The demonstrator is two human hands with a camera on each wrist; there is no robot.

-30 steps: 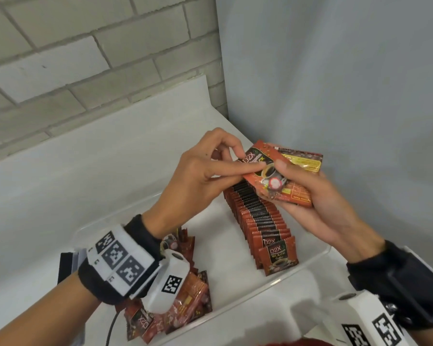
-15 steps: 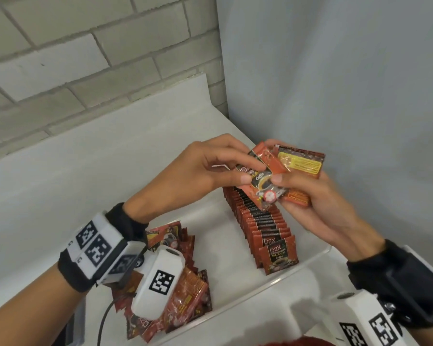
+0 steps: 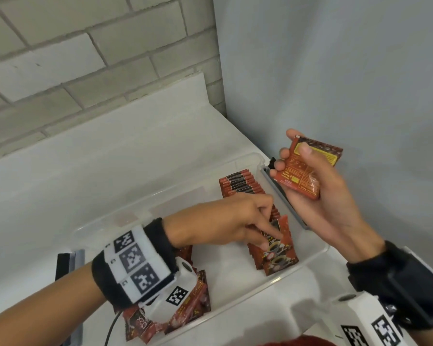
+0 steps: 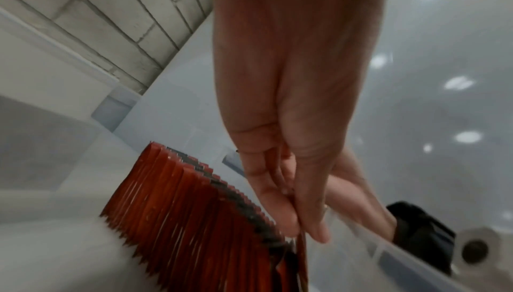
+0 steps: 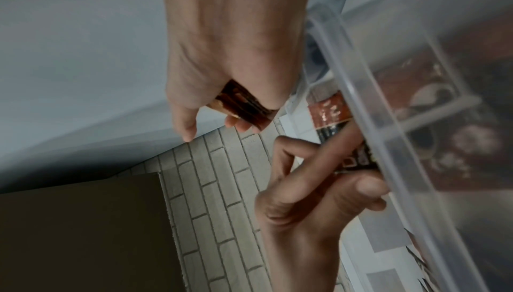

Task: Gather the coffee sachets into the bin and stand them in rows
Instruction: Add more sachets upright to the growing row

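A clear plastic bin (image 3: 175, 187) sits on a white table. Along its right side stands a row of red coffee sachets (image 3: 238, 183), also seen in the left wrist view as a row (image 4: 194, 204). My left hand (image 3: 268, 236) is down in the bin and pinches one sachet (image 3: 281, 248) upright at the near end of the row; in the left wrist view, my left hand (image 4: 302, 228) pinches that sachet's top edge. My right hand (image 3: 293, 158) holds a small stack of sachets (image 3: 303, 176) above the bin's right rim. Loose sachets (image 3: 190, 310) lie in the bin's near left corner.
A brick wall stands behind the table and a plain grey wall close on the right. The bin's grey latch (image 3: 280, 196) runs along its right rim. A dark flat object (image 3: 68, 263) lies left of the bin.
My left hand has drawn one sachet off the stack in my right hand and lowered it to the near end of the row. The right hand has moved right, keeping the rest.
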